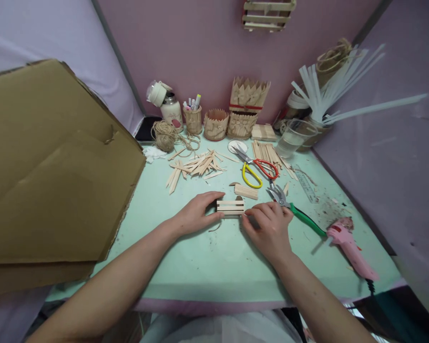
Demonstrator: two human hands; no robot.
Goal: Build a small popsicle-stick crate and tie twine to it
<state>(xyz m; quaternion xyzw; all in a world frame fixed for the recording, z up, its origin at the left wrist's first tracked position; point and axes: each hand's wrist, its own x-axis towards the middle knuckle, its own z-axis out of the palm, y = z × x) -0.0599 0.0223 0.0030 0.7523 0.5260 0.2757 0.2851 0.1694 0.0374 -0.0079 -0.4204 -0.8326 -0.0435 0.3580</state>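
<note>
**Stick panel pinched at the middle of a crowded green surface**

Both hands hold a little panel of glued sticks (230, 206) flat on the pale green surface (200, 257): left hand (195, 214) grips its left end, right hand (268, 224) pinches its right end. Just beside the right hand lie green pliers (296, 212) and a pink glue gun (348, 245). Scissors (255, 169) and loose sticks (196, 166) sit further back. Cardboard (53, 166) leans on the left, with purple walls all around.
</note>
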